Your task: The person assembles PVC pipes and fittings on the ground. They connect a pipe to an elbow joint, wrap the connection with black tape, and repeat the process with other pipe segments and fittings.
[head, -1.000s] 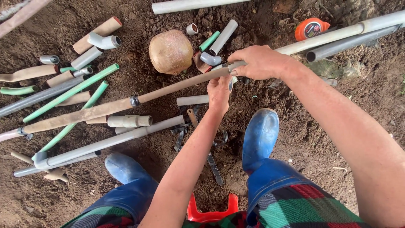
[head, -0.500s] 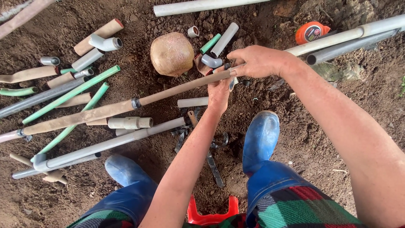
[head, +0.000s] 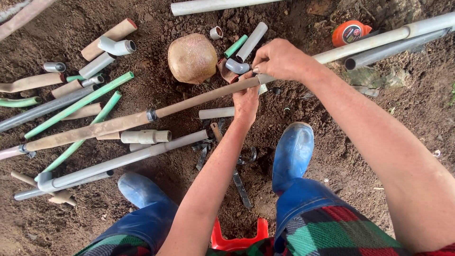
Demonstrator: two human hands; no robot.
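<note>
Both hands meet on 1 long brown pipe that lies slantwise over the soil, its upper end just right of the round brown stone. The left hand is clenched around that end from below; the right hand pinches it from above, fingers closed on the pipe's tip. A metal band rings the pipe left of and below the stone.

Far right of the stone lies 1 orange, rounded tape measure with a dark circular label on its face. Just right of the stone: 1 short green pipe piece, 1 short grey piece, 1 grey elbow and 1 small ring fitting. Left of the stone, 2 long green pipes lie side by side among grey and brown offcuts. Below the stone stand 2 blue rubber boots, with a red plastic seat edge between the legs.
</note>
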